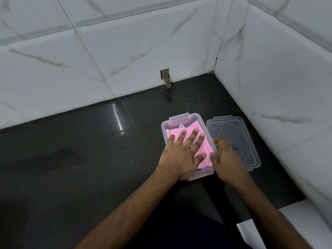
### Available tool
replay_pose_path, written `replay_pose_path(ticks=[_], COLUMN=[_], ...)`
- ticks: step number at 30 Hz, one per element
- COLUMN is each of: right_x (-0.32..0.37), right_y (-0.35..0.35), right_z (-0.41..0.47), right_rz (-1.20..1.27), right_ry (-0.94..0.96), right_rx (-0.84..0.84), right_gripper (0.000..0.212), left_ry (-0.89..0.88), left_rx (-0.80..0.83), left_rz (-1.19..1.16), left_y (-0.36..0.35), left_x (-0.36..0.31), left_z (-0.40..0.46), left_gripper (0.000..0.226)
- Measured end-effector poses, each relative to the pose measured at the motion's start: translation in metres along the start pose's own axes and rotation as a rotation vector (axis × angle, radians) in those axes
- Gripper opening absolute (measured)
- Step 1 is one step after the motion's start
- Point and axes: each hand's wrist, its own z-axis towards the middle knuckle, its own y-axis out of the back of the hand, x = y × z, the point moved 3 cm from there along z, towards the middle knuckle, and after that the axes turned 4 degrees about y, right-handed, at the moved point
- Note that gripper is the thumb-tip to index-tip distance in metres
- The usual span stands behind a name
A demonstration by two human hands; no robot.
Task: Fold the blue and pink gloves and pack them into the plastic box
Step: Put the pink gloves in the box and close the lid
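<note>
A clear plastic box stands on the dark countertop. Folded pink gloves lie inside it on top; only slivers of blue show beneath them at the near and far ends. My left hand lies flat on the pink gloves with fingers spread. My right hand rests at the box's right wall, fingers curled against the rim and partly over the lid; it is blurred. The clear lid lies flat just right of the box.
The black countertop runs into a corner of white marble-look tiled walls at the back and right. A small broken hole sits low in the back wall. The counter's front edge drops off at the lower right.
</note>
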Motion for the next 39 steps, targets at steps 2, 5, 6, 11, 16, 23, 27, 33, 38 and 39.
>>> replay_pose_path(ticks=[2,5,6,11,16,23,27,33,38,39], right_x=[0.003,0.006,0.005,-0.004,-0.008,-0.007,-0.009,-0.016,-0.037,-0.043], right_y=[-0.003,-0.005,-0.005,-0.005,-0.009,-0.011,-0.006,0.01,0.019,0.019], right_z=[-0.003,0.0,0.001,0.002,0.001,-0.015,-0.022,-0.034,-0.04,-0.04], right_rz=[-0.08,-0.136,-0.139,-0.083,-0.026,0.007,0.059,0.121,0.09,0.086], right_ry=[0.038,0.062,0.055,0.031,0.044,0.119,0.119,0.117,0.101,0.091], right_rx=[-0.036,-0.023,-0.01,0.026,-0.014,-0.072,-0.108,-0.173,-0.19,-0.174], right_gripper=[0.038,0.041,0.043,0.045,0.043,0.044,0.045,0.042,0.037,0.036], left_ry=[0.011,0.018,0.019,0.012,0.019,0.013,-0.023,-0.074,-0.037,-0.039], left_rx=[0.009,0.019,0.025,0.03,0.039,-0.035,-0.074,-0.164,-0.312,-0.325], left_rz=[0.014,0.045,0.057,0.084,0.087,0.035,0.027,-0.013,-0.102,-0.107], left_y=[0.0,-0.001,-0.002,-0.002,-0.002,0.006,0.012,0.031,0.043,0.043], left_x=[0.001,0.002,0.002,0.001,0.001,0.0,-0.012,-0.036,-0.059,-0.064], left_z=[0.001,0.004,0.005,0.008,0.006,-0.01,-0.022,-0.04,-0.04,-0.038], left_gripper=[0.071,0.07,0.07,0.07,0.068,0.07,0.06,0.043,0.029,0.029])
